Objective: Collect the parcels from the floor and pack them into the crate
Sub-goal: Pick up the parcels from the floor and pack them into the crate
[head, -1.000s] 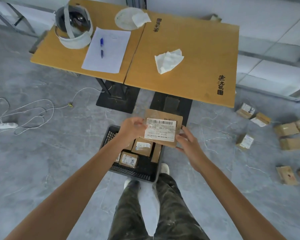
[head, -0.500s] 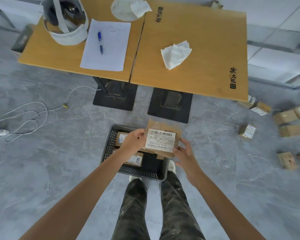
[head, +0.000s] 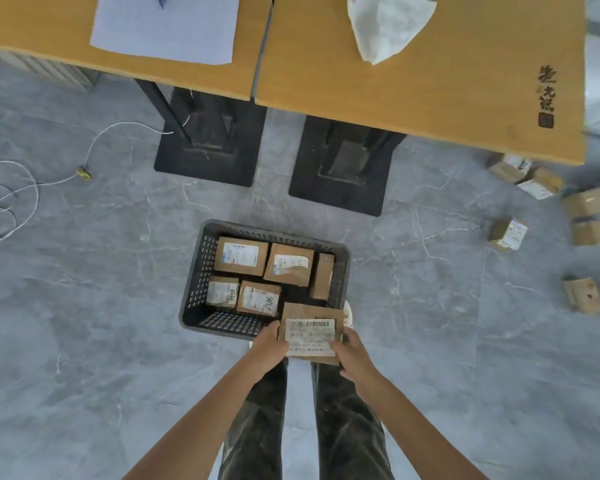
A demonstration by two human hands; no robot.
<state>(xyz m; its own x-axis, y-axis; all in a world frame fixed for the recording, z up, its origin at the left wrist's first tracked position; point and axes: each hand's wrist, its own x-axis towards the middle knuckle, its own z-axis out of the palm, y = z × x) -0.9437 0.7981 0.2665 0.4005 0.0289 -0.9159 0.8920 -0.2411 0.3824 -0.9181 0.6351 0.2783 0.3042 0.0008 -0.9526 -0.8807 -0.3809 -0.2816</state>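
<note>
Held in both hands, a flat brown parcel (head: 310, 332), white barcode label facing up, above the near right corner of the crate (head: 194, 271), its far edge overlapping the crate's near rim in this view; touching the rim or not, cannot tell. On the parcel's left edge, the left hand (head: 269, 348), thumb up against the side of the label, fingers curled beneath. At its near right corner, the right hand (head: 352, 355), thumb pressed on the label, other fingers wrapped under and mostly hidden. Inside the dark slotted crate, five packed parcels: two larger ones (head: 241, 256) side by side along the far wall, a narrow one (head: 323, 276) on edge against the right wall, two smaller ones (head: 260, 298) with handwritten numbers just nearer, toward the left wall. Crate standing on the grey marbled floor (head: 84, 306), just ahead of dark mottled trousers (head: 257, 427), with a pale shoe tip (head: 347, 313) just beside its near right corner. Well off to the right on the floor, loose parcels (head: 508, 233) scattered, some blurred at the frame edge. Beyond the crate, two black bases (head: 343, 168) under a wooden table (head: 430, 98) split by a seam. On the table, a sheet of paper (head: 167, 26) left of the seam and a crumpled tissue (head: 388, 22) right of it. At the far left of the floor, a white cable (head: 14, 195) in loose loops.
</note>
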